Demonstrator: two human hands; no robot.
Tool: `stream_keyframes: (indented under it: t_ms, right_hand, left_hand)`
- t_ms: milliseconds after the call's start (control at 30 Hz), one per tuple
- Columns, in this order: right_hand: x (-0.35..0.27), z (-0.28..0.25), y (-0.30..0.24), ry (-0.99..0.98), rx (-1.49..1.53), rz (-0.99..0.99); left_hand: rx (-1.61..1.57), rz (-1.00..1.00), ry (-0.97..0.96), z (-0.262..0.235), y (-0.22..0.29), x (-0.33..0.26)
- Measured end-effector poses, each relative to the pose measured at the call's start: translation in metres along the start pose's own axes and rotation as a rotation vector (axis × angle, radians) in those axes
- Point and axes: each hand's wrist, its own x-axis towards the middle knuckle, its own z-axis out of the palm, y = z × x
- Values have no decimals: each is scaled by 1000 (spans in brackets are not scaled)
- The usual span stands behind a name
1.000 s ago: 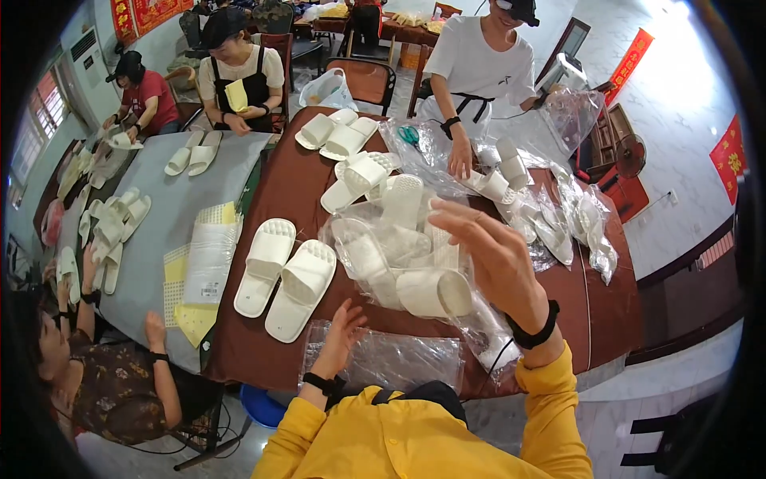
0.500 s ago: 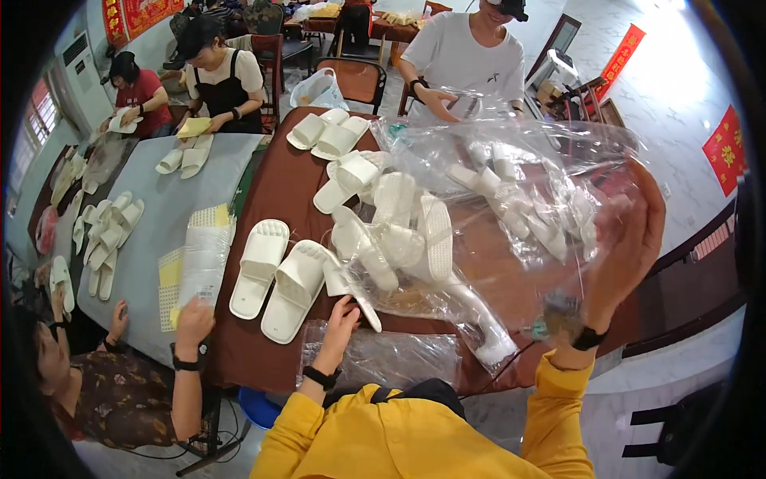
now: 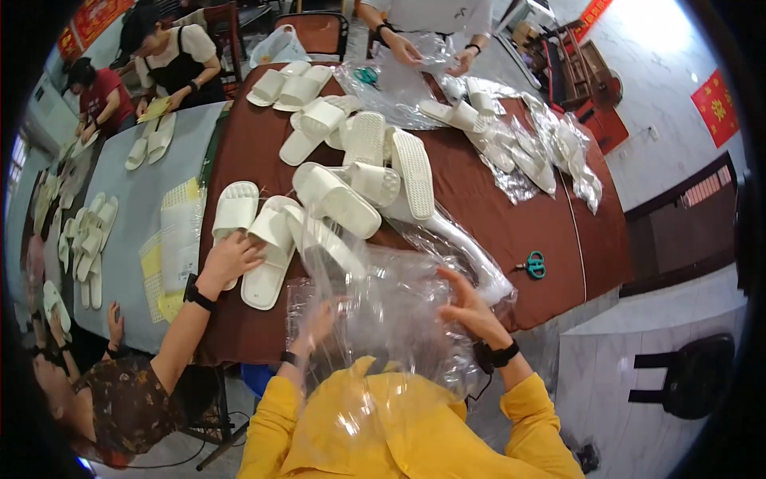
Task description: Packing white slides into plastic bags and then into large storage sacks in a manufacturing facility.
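A clear plastic bag (image 3: 391, 299) hangs in front of my chest, between my two hands. My left hand (image 3: 319, 323) shows blurred through the film at its left side; its grip on the bag cannot be made out. At the bag's right side is my right hand (image 3: 472, 313), thumb and fingers apart, close against the film. Just beyond the bag a white slipper (image 3: 329, 243) leans at the near end of a slipper heap. To its left lies a pair of white slippers (image 3: 270, 263), with a co-worker's hand (image 3: 231, 257) touching the left one.
More white slippers (image 3: 365, 140) are piled on the brown-covered table (image 3: 558, 239). Green-handled scissors (image 3: 533, 265) lie at right, near a rolled clear plastic bundle (image 3: 471, 255). Bagged slippers (image 3: 527, 152) sit farther back. Across the table, another person's hands (image 3: 427, 57) handle clear plastic.
My right hand has come down and inward from the far right, drawing the bag toward me. My left hand has left the slipper's edge. The co-worker's hand has moved onto the slipper pair.
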Motion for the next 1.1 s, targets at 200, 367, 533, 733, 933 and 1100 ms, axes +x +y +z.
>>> stream_keyframes:
  t_ms: [200, 367, 533, 733, 933, 1100]
  right_hand:
    - [5, 14, 88, -25, -461, -119]
    - [-1, 26, 97, 81, -602, 43]
    - [-3, 32, 111, 224, -782, -15]
    - [0, 37, 109, 233, -763, -77]
    - [-3, 20, 116, 141, -656, -102]
    - [-3, 14, 109, 81, -573, 18]
  left_hand:
    - [23, -30, 30, -28, -73, 0]
    - [-700, -139, 50, -24, -18, -3]
    - [-44, 154, 578, -65, 112, -34]
    - [667, 523, -260, 4, 189, -57]
    - [1293, 196, -256, 18, 71, -44]
    - [1314, 61, -204, -14, 29, -68]
